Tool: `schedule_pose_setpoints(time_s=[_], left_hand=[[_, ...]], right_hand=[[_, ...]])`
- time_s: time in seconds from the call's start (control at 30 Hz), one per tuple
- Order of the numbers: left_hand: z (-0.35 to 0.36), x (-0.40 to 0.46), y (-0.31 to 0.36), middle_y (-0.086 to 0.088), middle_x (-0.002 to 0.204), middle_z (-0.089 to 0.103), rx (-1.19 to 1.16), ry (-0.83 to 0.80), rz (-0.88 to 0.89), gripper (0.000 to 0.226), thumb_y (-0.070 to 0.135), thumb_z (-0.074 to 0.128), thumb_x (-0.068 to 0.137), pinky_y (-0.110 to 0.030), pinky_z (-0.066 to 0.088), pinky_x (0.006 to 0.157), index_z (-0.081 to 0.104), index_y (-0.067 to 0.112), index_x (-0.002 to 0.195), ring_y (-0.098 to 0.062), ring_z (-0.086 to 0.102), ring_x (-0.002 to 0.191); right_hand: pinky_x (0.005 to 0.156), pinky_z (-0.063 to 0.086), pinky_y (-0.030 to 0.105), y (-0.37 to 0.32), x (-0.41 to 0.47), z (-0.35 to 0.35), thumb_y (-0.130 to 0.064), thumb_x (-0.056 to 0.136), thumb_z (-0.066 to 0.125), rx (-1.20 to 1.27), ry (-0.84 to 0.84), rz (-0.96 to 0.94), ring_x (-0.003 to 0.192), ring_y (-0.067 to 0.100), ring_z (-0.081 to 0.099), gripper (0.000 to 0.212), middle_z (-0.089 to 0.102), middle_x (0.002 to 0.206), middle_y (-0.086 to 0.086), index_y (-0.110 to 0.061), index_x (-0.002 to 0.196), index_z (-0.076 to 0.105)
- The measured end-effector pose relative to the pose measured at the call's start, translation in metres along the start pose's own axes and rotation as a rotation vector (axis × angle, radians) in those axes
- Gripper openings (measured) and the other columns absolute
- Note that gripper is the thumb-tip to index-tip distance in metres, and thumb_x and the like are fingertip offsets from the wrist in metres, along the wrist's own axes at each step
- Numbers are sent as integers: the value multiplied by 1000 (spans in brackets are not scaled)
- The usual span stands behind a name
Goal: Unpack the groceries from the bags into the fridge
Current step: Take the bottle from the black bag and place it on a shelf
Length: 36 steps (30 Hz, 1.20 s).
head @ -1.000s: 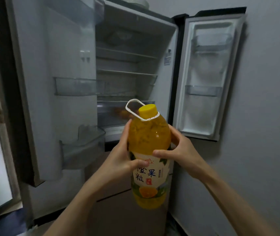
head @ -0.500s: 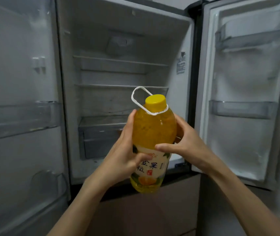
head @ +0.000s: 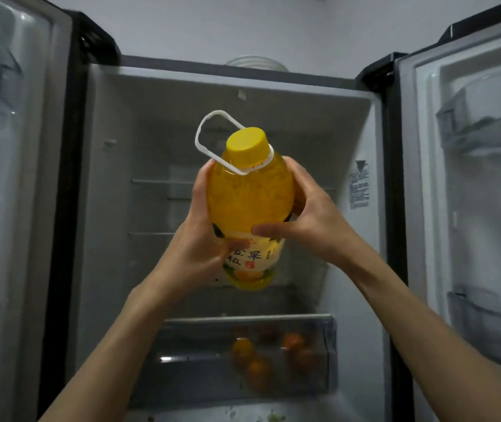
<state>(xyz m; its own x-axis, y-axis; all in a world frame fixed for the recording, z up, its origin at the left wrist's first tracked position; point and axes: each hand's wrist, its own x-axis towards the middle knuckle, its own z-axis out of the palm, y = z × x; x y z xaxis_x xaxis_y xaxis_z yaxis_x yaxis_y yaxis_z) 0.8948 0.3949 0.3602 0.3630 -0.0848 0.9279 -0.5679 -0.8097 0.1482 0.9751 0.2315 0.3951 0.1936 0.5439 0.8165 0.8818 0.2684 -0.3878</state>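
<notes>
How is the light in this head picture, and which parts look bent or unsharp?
Head view: dim, bluish light, with no lamp glow inside the fridge; the wide lens bows both doors outward; the juice bottle is fairly sharp, while the oranges behind the clear drawer front look hazy.

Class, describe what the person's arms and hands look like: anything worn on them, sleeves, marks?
Both forearms are bare, with no sleeve in view. The left hand and right hand wear no gloves, and no rings, watch or bracelet show.
</notes>
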Motion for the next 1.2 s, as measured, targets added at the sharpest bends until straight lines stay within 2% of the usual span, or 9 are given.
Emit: schedule_pose_setpoints(time_s=[0.07, 0.13, 0.4, 0.47, 0.63, 0.87, 1.0, 1.1, 1.2], left_hand=[[-3, 16, -15, 22, 137, 19, 48, 46, 21, 101, 33, 73, 71, -33, 45, 94, -6, 56, 130, 18, 33, 117], [-7, 30, -31, 18, 138, 17, 123, 83, 55, 105, 22, 75, 72, -39, 45, 96, -8, 56, 129, 6, 36, 120], [-15, 57, -90, 32, 133, 15, 266, 138, 146, 111, 15, 76, 74, -46, 48, 93, -11, 53, 131, -10, 35, 124], [-14, 59, -103, 31, 133, 15, 291, 154, 151, 110, 18, 76, 74, -44, 48, 92, -11, 49, 133, -9, 35, 123], [-10, 58, -133, 11, 141, 18, 315, 186, 178, 106, 28, 75, 72, -35, 47, 92, -8, 45, 135, -10, 36, 125], [-9, 59, -153, 16, 136, 21, 352, 168, 130, 112, 27, 77, 72, -31, 48, 87, -13, 47, 134, -8, 41, 118], [-5, 59, -160, 18, 133, 24, 344, 171, 62, 110, 23, 76, 74, -27, 43, 84, -14, 48, 133, -6, 42, 112], [-1, 54, -172, 5, 139, 37, 401, 149, 31, 110, 19, 75, 77, -28, 45, 81, -15, 49, 133, -19, 53, 112], [-1, 42, -186, -9, 141, 43, 537, 86, 39, 106, 16, 73, 77, -29, 46, 83, -8, 52, 134, -31, 57, 111]], right_hand=[[85, 52, 23, 11, 20, -1, -36, 56, 79, -8, 9, -66, 111, -1, 50, 80, 45, 119, -27, -48, 120, 32], [89, 51, 28, 23, 38, 0, -32, 60, 83, -17, 13, -119, 115, 2, 49, 85, 45, 124, -24, -48, 124, 30], [94, 50, 30, 67, 87, 14, -34, 53, 81, -9, 50, -216, 118, -1, 48, 97, 46, 128, -22, -41, 135, 28], [96, 50, 35, 78, 95, 19, -35, 54, 83, -20, 46, -216, 120, 3, 47, 100, 45, 131, -18, -38, 138, 28], [99, 47, 43, 104, 107, 31, -43, 53, 83, -48, 44, -220, 125, 9, 45, 105, 43, 137, -12, -38, 141, 25], [102, 44, 39, 123, 117, 33, -51, 49, 85, -131, 45, -218, 124, 2, 43, 112, 41, 133, -24, -42, 141, 23], [105, 40, 43, 133, 123, 34, -59, 50, 79, -290, 92, -220, 130, 9, 35, 114, 35, 141, -12, -35, 145, 20], [108, 34, 37, 138, 123, 36, -72, 56, 62, -343, 39, -138, 133, 10, 31, 110, 29, 146, -10, -30, 147, 17], [112, 30, 39, 156, 116, 42, -68, 62, 67, -379, -13, -81, 137, 10, 27, 109, 25, 152, -5, -23, 148, 18]])
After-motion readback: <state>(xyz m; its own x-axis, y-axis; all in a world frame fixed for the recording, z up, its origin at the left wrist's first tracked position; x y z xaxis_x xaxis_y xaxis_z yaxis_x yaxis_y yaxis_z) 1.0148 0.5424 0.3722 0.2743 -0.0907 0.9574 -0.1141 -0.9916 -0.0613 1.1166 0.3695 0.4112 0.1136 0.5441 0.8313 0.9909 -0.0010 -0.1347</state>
